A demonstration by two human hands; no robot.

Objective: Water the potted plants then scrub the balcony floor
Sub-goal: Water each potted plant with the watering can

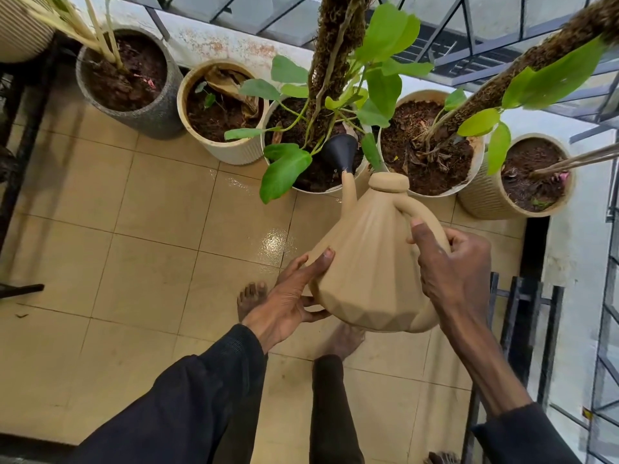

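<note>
A beige faceted watering can (371, 262) hangs tilted forward over the tiled floor (150, 229). Its black rose (340, 152) points into the middle white pot (313, 190), which holds a leafy plant on a moss pole. My right hand (452, 272) grips the can's curved handle. My left hand (291, 299) supports the can's lower left side with spread fingers. More pots line the wall: a grey one (160, 112), a cream ribbed one (234, 149), a white one (477, 169) with a second moss pole, and a ribbed beige one (482, 202).
A low white wall (234, 45) with a metal railing runs behind the pots. Black metal frames stand at the left edge (23, 135) and at the right (522, 323). My bare feet (251, 296) stand on the tiles, which look wet near the pots.
</note>
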